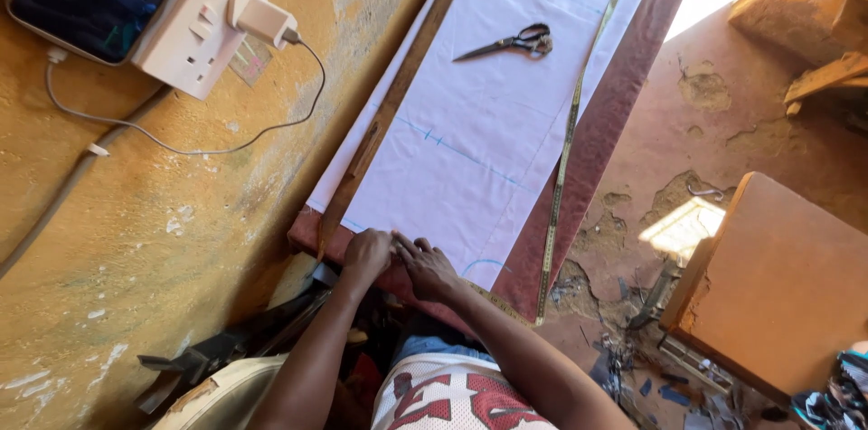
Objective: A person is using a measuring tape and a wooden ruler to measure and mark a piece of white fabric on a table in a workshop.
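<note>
The white cloth sheet with blue chalk lines point(470, 132) lies on the maroon-covered table point(615, 113), its long axis running away from the person. Left hand point(366, 254) and right hand point(429, 269) press flat on its near edge, grasping nothing. Beyond lie a long wooden ruler point(398, 95), black scissors point(511, 43) and a yellow measuring tape point(565, 150).

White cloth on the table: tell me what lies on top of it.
On the white cloth lie scissors, a yellow tape measure and a wooden ruler. Both hands press its near edge, covering that part.
</note>
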